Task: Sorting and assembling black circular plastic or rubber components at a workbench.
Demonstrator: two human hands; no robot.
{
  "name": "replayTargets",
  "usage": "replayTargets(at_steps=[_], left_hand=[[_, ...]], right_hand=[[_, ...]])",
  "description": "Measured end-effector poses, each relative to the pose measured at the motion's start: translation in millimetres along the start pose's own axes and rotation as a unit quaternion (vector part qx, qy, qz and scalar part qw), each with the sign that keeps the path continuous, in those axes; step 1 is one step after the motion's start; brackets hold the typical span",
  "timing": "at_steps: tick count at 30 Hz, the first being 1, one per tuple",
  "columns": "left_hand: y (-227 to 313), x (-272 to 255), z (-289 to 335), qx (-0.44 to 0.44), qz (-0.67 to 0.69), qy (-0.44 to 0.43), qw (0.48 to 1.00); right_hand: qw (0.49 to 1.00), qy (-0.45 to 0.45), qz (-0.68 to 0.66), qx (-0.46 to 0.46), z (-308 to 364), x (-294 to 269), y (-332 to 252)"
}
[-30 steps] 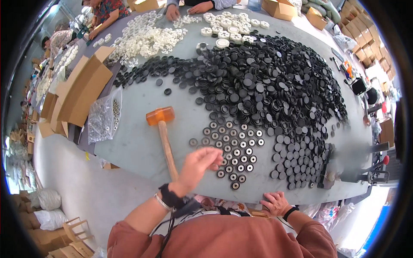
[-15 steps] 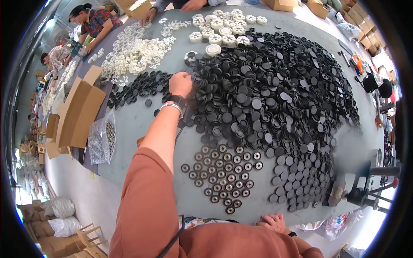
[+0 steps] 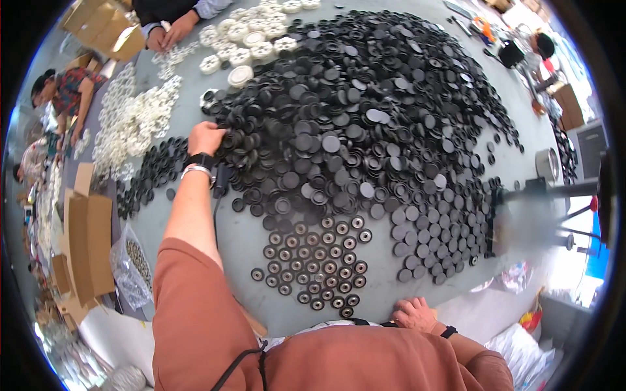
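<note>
My left hand [image 3: 207, 138] reaches to the left edge of a big heap of round black caps [image 3: 332, 143]. Its fingers are curled in at the caps, and whatever they hold is hidden. Just beside that wrist lies a dark oblong thing [image 3: 222, 181] with a cord. My right hand [image 3: 417, 315] rests at the table's near edge, holding nothing, fingers slightly apart. Between my arms sits a group of black caps with metal ring centres [image 3: 315, 266]. To its right, flat black discs [image 3: 433, 244] lie in a loose layer.
White plastic parts [image 3: 140, 117] and white round pieces [image 3: 241, 39] lie at the far left. Another person's hands [image 3: 173, 32] work there. A cardboard box [image 3: 90, 241] and a clear bag of small parts [image 3: 134, 267] stand left. A bench press [image 3: 548, 195], partly blurred, is at right.
The view has shifted, so the table contents appear further left. My left hand stays by the heap's left edge, its thumb side now toward the caps. My right hand remains at the table edge.
</note>
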State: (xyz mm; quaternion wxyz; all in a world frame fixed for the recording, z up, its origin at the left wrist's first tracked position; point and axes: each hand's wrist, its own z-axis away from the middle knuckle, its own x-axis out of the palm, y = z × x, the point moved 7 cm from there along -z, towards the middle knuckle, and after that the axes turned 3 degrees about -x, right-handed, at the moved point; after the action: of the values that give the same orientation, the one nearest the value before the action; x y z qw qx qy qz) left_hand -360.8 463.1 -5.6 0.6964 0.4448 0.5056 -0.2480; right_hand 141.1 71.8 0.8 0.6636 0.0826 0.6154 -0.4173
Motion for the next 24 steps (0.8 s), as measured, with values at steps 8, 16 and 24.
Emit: replayTargets(at_steps=[8,16,24], left_hand=[[-33.8,0.3,-13.1,-0.092,0.362,-0.031,0.927],[-42.1,-34.6,8.6,-0.112,0.471,-0.032,0.875],[-86.7,-49.0,23.7,-0.19,0.638,-0.06,0.744]], right_hand=[[0.968,0.177,-0.081,0.156,-13.7,-104.2,16.0],[0.87,0.351,-0.22,0.268,-41.8,-155.2,96.0],[0.781,0.435,-0.341,0.29,-82.5,-161.5,191.2]])
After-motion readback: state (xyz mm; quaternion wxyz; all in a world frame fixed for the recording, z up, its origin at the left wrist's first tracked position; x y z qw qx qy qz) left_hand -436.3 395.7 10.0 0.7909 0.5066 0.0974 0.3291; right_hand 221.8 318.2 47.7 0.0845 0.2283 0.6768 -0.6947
